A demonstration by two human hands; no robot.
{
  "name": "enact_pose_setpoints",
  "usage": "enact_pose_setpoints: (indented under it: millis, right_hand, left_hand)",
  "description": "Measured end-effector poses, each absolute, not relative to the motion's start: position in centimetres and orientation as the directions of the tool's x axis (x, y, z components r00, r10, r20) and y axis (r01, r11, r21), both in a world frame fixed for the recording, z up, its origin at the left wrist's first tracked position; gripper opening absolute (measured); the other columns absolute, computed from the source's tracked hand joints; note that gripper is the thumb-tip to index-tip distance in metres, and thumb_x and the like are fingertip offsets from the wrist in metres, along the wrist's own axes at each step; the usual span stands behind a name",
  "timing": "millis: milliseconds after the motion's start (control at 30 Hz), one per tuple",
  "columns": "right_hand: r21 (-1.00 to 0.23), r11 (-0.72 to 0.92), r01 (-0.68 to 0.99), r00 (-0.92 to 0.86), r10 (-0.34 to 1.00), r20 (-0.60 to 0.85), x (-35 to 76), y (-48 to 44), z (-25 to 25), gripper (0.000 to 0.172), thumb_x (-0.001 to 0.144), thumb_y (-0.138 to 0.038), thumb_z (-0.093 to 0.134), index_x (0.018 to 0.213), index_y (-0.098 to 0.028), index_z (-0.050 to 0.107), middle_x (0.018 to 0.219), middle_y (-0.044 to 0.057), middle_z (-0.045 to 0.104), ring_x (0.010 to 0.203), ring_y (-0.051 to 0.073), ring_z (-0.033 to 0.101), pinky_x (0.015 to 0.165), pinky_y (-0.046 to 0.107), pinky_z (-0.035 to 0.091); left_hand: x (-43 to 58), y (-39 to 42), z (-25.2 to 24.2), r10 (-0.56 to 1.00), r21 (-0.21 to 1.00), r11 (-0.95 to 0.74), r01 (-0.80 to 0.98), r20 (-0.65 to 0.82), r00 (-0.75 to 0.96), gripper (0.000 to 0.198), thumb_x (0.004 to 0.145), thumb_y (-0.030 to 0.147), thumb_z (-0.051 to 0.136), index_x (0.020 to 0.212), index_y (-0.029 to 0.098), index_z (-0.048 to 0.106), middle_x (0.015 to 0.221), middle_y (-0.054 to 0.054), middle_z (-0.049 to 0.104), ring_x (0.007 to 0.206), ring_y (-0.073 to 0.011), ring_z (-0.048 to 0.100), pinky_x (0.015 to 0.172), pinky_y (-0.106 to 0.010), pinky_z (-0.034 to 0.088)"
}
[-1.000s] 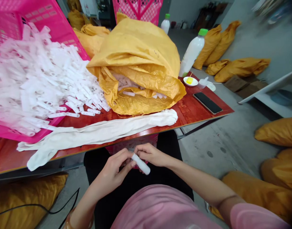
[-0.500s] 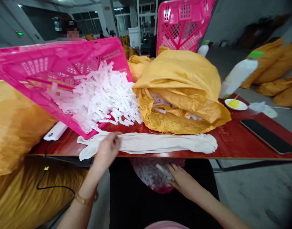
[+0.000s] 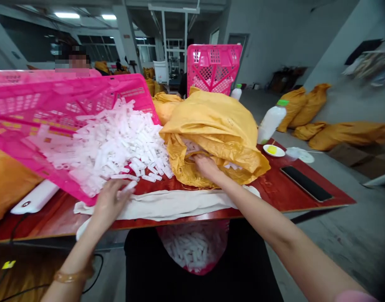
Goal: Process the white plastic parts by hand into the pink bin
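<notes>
My left hand (image 3: 109, 201) is at the table's front edge, by the low corner of the pink basket (image 3: 129, 86). A short white plastic tube (image 3: 130, 187) is pinched between its thumb and fingers. A heap of similar white tubes (image 3: 117, 142) spills from the tipped basket onto the table. My right hand (image 3: 207, 167) reaches into the mouth of the yellow woven sack (image 3: 217, 113); its fingertips are hidden among the folds, and white tubes show inside. A rolled white cloth (image 3: 176, 203) lies along the table edge under my right forearm.
Between my legs is a pink container (image 3: 200, 270) holding many white tubes. On the red table (image 3: 308, 167) are a phone (image 3: 305, 183), a small plate (image 3: 278, 152) and a white bottle (image 3: 272, 121). A power bank-like white device (image 3: 35, 197) sits left. Behind the basket is a person.
My right hand has gone from the container in my lap up into the yellow sack. My left hand has shifted toward the tube heap and now has a tube. The camera view has turned right.
</notes>
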State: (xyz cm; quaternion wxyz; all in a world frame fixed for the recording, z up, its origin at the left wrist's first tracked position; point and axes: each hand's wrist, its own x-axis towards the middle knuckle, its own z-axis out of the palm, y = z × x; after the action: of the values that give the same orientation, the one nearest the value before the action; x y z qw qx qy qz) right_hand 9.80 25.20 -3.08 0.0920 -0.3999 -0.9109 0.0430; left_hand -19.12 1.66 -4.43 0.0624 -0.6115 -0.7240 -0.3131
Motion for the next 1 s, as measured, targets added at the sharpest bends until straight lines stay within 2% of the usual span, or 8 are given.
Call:
enact_pose_setpoints:
  millis: [133, 300, 367, 467, 567, 700, 867, 1000]
  right_hand:
    - [-0.118, 0.634, 0.764, -0.622, 0.773, 0.126, 7.7, 25.4, -4.4, 0.033, 0.097, -0.001, 0.036, 0.116, 0.001, 0.063, 0.122, 0.029, 0.061, 0.121, 0.031, 0.055, 0.099, 0.037, 0.041]
    - [-0.142, 0.591, 0.794, -0.576, 0.806, 0.133, 12.4, 22.5, -3.5, 0.029, 0.105, -0.020, 0.036, 0.122, -0.006, 0.055, 0.116, 0.023, 0.062, 0.102, 0.029, 0.061, 0.088, 0.037, 0.045]
    - [-0.365, 0.599, 0.712, -0.594, 0.792, 0.141, 15.1, 19.5, -3.2, 0.029, 0.106, -0.033, 0.040, 0.125, -0.013, 0.050, 0.105, 0.013, 0.064, 0.089, 0.024, 0.061, 0.081, 0.033, 0.046]
    - [-0.811, 0.490, 0.319, -0.689, 0.707, 0.156, 17.9, 13.8, -3.2, 0.027, 0.102, -0.043, 0.051, 0.114, -0.019, 0.052, 0.096, 0.003, 0.058, 0.087, 0.018, 0.056, 0.081, 0.028, 0.045]
    - [-0.976, 0.204, 0.071, -0.764, 0.640, 0.078, 18.7, 9.1, -3.5, 0.027, 0.100, -0.046, 0.056, 0.100, -0.019, 0.054, 0.089, 0.000, 0.053, 0.079, 0.014, 0.050, 0.074, 0.024, 0.043]
    - [-0.999, 0.040, -0.018, -0.780, 0.624, 0.039, 18.8, 6.8, -3.4, 0.029, 0.098, -0.047, 0.059, 0.103, -0.019, 0.057, 0.084, -0.001, 0.054, 0.069, 0.011, 0.047, 0.064, 0.023, 0.040]
    - [-0.963, 0.261, 0.065, -0.753, 0.646, 0.125, 19.5, 5.9, -3.0, 0.027, 0.098, -0.040, 0.059, 0.115, -0.019, 0.064, 0.098, 0.003, 0.065, 0.086, 0.016, 0.057, 0.078, 0.026, 0.044]
    - [-0.957, 0.275, 0.088, -0.754, 0.647, 0.116, 19.4, 4.8, -3.7, 0.021, 0.096, -0.035, 0.063, 0.109, -0.019, 0.065, 0.095, 0.002, 0.064, 0.082, 0.015, 0.056, 0.074, 0.024, 0.042]
  left_hand:
    - [-13.6, 0.1, -3.8, 0.897, 0.726, 0.000, 0.687, 0.304, -0.321, 0.036, 0.093, 0.049, 0.059, 0.111, 0.018, 0.067, 0.109, -0.009, 0.073, 0.097, -0.0228, 0.068, 0.087, -0.034, 0.053]
    - [-9.6, -1.6, -3.1, 0.924, 0.820, -0.015, 0.572, 0.229, -0.304, 0.037, 0.097, 0.047, 0.056, 0.118, 0.021, 0.070, 0.118, -0.009, 0.074, 0.108, -0.0240, 0.068, 0.093, -0.035, 0.053]
    - [-8.2, -1.7, -3.1, 0.926, 0.838, -0.044, 0.544, 0.238, -0.292, 0.036, 0.098, 0.047, 0.055, 0.119, 0.023, 0.072, 0.123, -0.008, 0.073, 0.116, -0.0253, 0.066, 0.096, -0.035, 0.052]
    - [-5.2, -1.2, -3.8, 0.950, 0.896, -0.029, 0.443, 0.163, -0.267, 0.039, 0.096, 0.048, 0.059, 0.121, 0.022, 0.071, 0.109, -0.007, 0.076, 0.097, -0.0234, 0.071, 0.083, -0.033, 0.056]
    - [-1.6, -0.8, -4.7, 0.992, 0.945, -0.010, 0.326, 0.050, -0.116, 0.038, 0.096, 0.047, 0.059, 0.120, 0.019, 0.070, 0.090, -0.006, 0.077, 0.076, -0.0200, 0.072, 0.073, -0.031, 0.057]
    - [0.5, -1.3, -4.7, 0.984, 0.886, -0.149, 0.439, 0.175, -0.020, 0.027, 0.095, 0.042, 0.062, 0.108, 0.023, 0.075, 0.107, -0.008, 0.073, 0.098, -0.0223, 0.069, 0.089, -0.034, 0.055]
    - [-0.5, -2.3, -2.0, 0.909, 0.873, -0.042, 0.486, 0.235, -0.345, 0.031, 0.089, 0.048, 0.069, 0.103, 0.020, 0.073, 0.093, -0.004, 0.068, 0.086, -0.0196, 0.064, 0.076, -0.029, 0.052]
    - [-0.1, -2.3, -0.8, 0.910, 0.886, -0.100, 0.453, 0.265, -0.318, 0.029, 0.095, 0.046, 0.061, 0.108, 0.021, 0.069, 0.101, -0.004, 0.068, 0.096, -0.0204, 0.063, 0.085, -0.030, 0.051]
